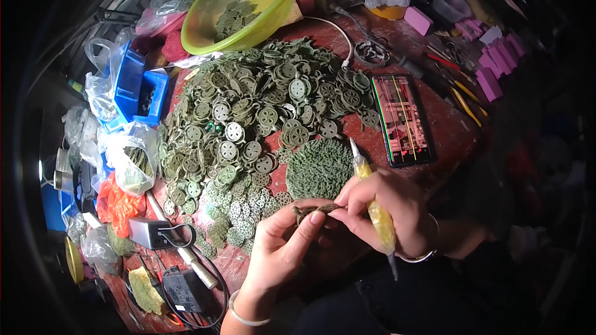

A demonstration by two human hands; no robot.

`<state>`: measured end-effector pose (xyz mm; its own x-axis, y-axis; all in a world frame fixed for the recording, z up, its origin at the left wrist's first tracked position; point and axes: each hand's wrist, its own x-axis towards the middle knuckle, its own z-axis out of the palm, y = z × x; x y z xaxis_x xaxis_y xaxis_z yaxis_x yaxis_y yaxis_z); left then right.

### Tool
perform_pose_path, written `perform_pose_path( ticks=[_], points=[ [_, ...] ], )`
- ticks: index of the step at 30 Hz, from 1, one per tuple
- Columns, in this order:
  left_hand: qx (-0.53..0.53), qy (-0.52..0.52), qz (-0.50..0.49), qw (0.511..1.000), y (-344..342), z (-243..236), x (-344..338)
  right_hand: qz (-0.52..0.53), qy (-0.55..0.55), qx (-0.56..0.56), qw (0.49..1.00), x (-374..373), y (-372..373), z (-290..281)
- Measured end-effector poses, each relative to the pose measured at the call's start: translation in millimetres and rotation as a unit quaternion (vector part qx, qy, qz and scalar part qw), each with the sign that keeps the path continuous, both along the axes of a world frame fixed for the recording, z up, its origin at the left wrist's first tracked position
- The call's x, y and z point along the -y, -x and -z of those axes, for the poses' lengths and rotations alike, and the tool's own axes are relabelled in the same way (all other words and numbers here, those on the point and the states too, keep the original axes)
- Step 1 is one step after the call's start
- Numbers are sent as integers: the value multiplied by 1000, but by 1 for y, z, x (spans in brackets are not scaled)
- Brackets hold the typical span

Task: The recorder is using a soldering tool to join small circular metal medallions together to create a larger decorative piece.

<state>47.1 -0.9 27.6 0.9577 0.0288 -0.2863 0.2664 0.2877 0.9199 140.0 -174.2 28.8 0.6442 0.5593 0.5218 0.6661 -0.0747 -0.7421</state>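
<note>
Between the thumb and fingers of my left hand (pixel 288 239) is a small dark metal medallion (pixel 313 212), seen nearly edge-on. My right hand (pixel 394 208) grips a pen-like tool (pixel 381 223) wrapped in yellow, its pale pointed end up and a thin dark end down. The right fingertips also meet the medallion's right edge; whether they pinch it is hard to see. Just beyond my hands lies a round green rough-textured pad (pixel 320 170). A large heap of openwork round metal medallions (pixel 267 116) spreads past it, with flatter pierced discs (pixel 243 211) at its near side.
A yellow-green basin (pixel 273 18) with more medallions stands behind the heap. To the right lie a lit phone (pixel 403 121), pliers (pixel 465 108) and pink blocks (pixel 500 56). On the left are blue bins (pixel 139 87), plastic bags (pixel 133 158), a grey box (pixel 149 234) and cables.
</note>
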Motion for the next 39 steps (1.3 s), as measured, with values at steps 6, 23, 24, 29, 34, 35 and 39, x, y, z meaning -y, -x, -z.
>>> perform_pose_path(
  ticks=[6,23,24,29,34,35,39],
  points=[
    [60,-135,14,989,-1,4,-3,-42,-41,-124,990,0,-2,4],
    [3,22,-38,999,0,5,3,-73,-130,-389,909,-8,5,9],
    [-1,35,-35,999,2,6,2,-75,-128,-390,909,-8,5,8],
    [-10,40,-25,999,-2,1,3,-51,-113,-396,910,-8,6,6],
    [-22,62,-31,997,-2,5,3,-36,-109,-438,892,-8,9,4],
    [-21,67,-34,997,-1,7,3,-31,-103,-436,894,-7,9,4],
    [-23,88,-36,995,-2,7,3,-33,-106,-430,896,-7,9,3]
  ],
)
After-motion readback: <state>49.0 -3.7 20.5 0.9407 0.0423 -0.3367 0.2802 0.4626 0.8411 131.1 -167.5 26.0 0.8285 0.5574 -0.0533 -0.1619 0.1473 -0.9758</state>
